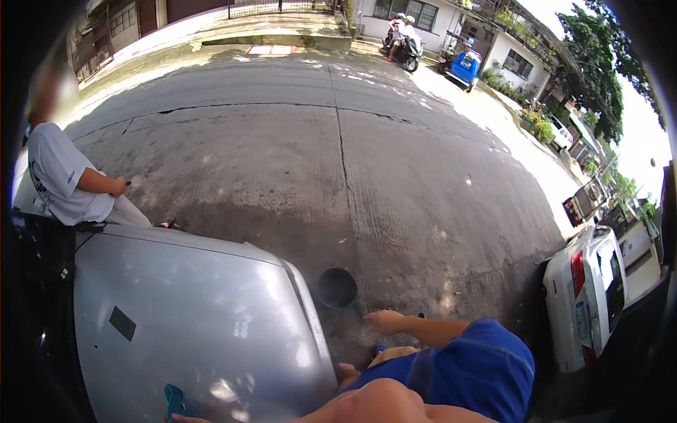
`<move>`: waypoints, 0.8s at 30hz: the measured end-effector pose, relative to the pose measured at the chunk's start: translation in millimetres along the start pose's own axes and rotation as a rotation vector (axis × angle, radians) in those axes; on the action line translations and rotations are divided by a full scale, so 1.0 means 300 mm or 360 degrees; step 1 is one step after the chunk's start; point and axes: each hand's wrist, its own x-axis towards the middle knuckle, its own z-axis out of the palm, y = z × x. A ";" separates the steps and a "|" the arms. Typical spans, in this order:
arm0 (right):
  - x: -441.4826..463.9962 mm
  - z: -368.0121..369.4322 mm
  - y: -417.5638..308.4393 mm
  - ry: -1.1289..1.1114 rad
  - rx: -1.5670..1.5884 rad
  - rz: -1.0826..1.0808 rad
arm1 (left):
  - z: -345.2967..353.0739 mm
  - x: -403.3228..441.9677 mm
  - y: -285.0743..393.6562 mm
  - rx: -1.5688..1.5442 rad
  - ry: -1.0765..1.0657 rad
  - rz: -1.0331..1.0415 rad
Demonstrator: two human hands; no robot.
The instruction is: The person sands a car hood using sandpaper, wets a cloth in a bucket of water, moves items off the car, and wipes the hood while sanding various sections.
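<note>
At the bottom left, the fingers of my left hand (189, 419) are at a small teal object (173, 400) on the silver car panel (204, 317). Its exact kind is unclear, and most of that hand is cut off by the frame's lower edge. My right hand (385, 321) is out over the pavement with its fingers curled in. Whatever it may hold is too small to make out. Close by, a dark round bucket (337, 287) stands on the ground beside the car's edge, apart from the hand.
A person in a white shirt (63, 173) leans by the silver car at the left. A white car (582, 299) is parked at the right. Across the concrete road (282, 155) are a motorcycle with riders (404, 49) and a blue vehicle (464, 67).
</note>
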 end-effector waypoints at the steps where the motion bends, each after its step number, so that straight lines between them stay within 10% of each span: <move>1: 0.028 0.026 -0.053 0.0097 0.0007 -0.0191 | 0.094 -0.073 0.054 -0.0164 -0.0023 -0.0010; 5: 0.023 -0.026 -0.321 0.0176 0.0276 -0.0657 | 0.137 -0.383 0.694 -0.0755 -0.0746 -0.0084; 11: -0.123 -0.185 -0.276 0.0873 0.0543 -0.1328 | -0.053 -0.902 1.251 -0.1630 -0.1792 0.0782; 14: -0.151 -0.162 -0.002 0.0663 0.0414 -0.0824 | -0.201 -1.120 1.425 -0.1547 -0.2312 0.1019; 21: -0.538 -0.069 0.596 0.1665 0.0749 -0.0462 | -0.296 -1.438 1.649 -0.1286 -0.2567 0.1589; 24: -0.674 -0.050 0.703 0.1390 0.1617 -0.0239 | -0.343 -1.524 1.733 -0.1187 -0.2899 0.1555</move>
